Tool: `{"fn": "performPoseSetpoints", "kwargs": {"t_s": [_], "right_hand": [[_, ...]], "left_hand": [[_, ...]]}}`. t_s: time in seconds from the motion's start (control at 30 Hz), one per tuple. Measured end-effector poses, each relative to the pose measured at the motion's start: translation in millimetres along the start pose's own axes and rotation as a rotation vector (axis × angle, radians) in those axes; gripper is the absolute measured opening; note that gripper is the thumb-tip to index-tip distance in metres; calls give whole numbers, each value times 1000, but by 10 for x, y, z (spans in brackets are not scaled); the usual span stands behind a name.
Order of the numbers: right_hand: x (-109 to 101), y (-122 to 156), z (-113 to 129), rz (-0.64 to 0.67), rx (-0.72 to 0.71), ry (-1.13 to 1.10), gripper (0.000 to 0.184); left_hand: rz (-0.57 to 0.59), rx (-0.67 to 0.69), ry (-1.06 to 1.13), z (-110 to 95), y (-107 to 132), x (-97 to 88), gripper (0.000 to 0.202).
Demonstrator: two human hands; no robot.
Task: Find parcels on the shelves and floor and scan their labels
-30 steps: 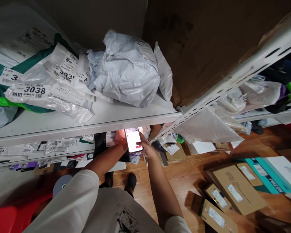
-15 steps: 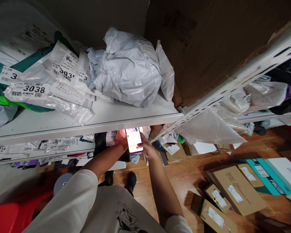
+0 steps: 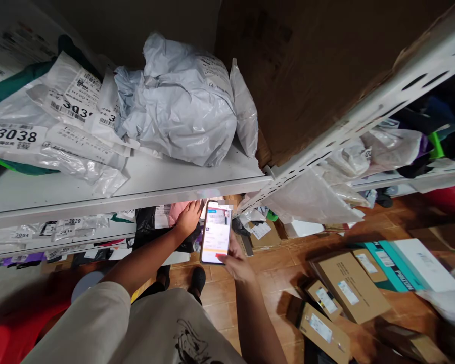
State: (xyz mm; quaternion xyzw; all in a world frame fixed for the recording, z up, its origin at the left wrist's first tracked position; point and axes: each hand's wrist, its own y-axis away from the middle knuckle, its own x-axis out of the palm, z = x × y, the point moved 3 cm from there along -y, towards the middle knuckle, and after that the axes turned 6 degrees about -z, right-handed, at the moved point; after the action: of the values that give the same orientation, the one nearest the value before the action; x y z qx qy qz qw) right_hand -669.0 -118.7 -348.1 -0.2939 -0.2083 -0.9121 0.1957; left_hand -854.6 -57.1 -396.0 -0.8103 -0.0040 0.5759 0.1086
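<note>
My right hand [image 3: 239, 259] is wrapped round a smartphone [image 3: 217, 235] with a lit screen, thumb near the red button at the screen's bottom. Left of the phone, my left hand [image 3: 189, 218] reaches under the upper shelf's edge, its fingers stretched out. It lies at a pink parcel [image 3: 175, 212] on the lower shelf; whether it presses on it I cannot tell. A black plastic bag [image 3: 146, 227] lies just left of that parcel. The fingertips are partly lost in glare beneath the shelf.
The upper shelf [image 3: 155, 182] carries a bulky grey-white mailer [image 3: 185, 111] and several labelled bags, one marked 3038 [image 3: 15, 135]. A perforated white upright [image 3: 326, 134] slants across the right. Cardboard boxes [image 3: 352, 288] and a teal box [image 3: 389, 265] lie on the wooden floor [image 3: 220, 298].
My left hand has moved away from the phone, toward the pink parcel. My right hand has brought the phone slightly nearer to me. The whole view has shifted a little to the right.
</note>
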Motion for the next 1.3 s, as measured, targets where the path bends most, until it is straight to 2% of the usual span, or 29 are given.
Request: {"fn": "performPoseSetpoints", "kwargs": {"t_s": [0.17, 0.33, 0.47, 0.6, 0.67, 0.73, 0.8, 0.87, 0.93, 0.97, 1.03, 1.1, 1.13, 1.17, 1.2, 1.27, 1.3], "right_hand": [[-402, 450, -88, -115, 1, -27, 80], [-697, 765, -216, -206, 2, -26, 80], [-762, 885, -266, -167, 42, -63, 81], [-695, 915, -242, -119, 32, -183, 80], [-619, 918, -215, -105, 30, -193, 82], [-548, 924, -198, -93, 31, -200, 83], [-516, 935, -205, -95, 28, -219, 81], [-525, 948, -246, -107, 34, -243, 77], [-555, 951, -309, -120, 47, -284, 72], [-567, 943, -345, -122, 58, -311, 69], [-570, 893, -422, -118, 84, -364, 66], [-539, 787, -522, -104, 122, -405, 65], [-512, 711, -590, -96, 145, -419, 65], [-479, 621, -674, -89, 171, -434, 64], [-440, 522, -775, -83, 202, -448, 62], [-347, 310, -1022, -86, 265, -476, 53], [-290, 208, -1159, -90, 305, -490, 46]], "left_hand": [[38, 0, -201, 34, 53, 29, 48], [69, 87, -304, 86, 115, 34, 48], [94, 154, -338, 138, 78, -26, 48], [157, 206, -347, 176, -147, -140, 45], [171, 193, -355, 150, -186, -203, 59], [167, 145, -374, 89, -77, -272, 89], [211, 131, -398, 4, 187, -342, 108], [281, 168, -419, -72, 524, -434, 105], [251, 170, -424, -88, 818, -586, 94], [167, 130, -419, -60, 922, -691, 86], [-101, -34, -401, 74, 1054, -937, 79], [-350, -252, -383, 286, 1113, -1157, 94], [-407, -362, -376, 404, 1116, -1230, 103], [-396, -462, -369, 519, 1098, -1273, 106], [-327, -545, -361, 622, 1062, -1287, 101], [-155, -645, -350, 755, 953, -1276, 77], [-111, -648, -346, 773, 882, -1272, 62]]}}
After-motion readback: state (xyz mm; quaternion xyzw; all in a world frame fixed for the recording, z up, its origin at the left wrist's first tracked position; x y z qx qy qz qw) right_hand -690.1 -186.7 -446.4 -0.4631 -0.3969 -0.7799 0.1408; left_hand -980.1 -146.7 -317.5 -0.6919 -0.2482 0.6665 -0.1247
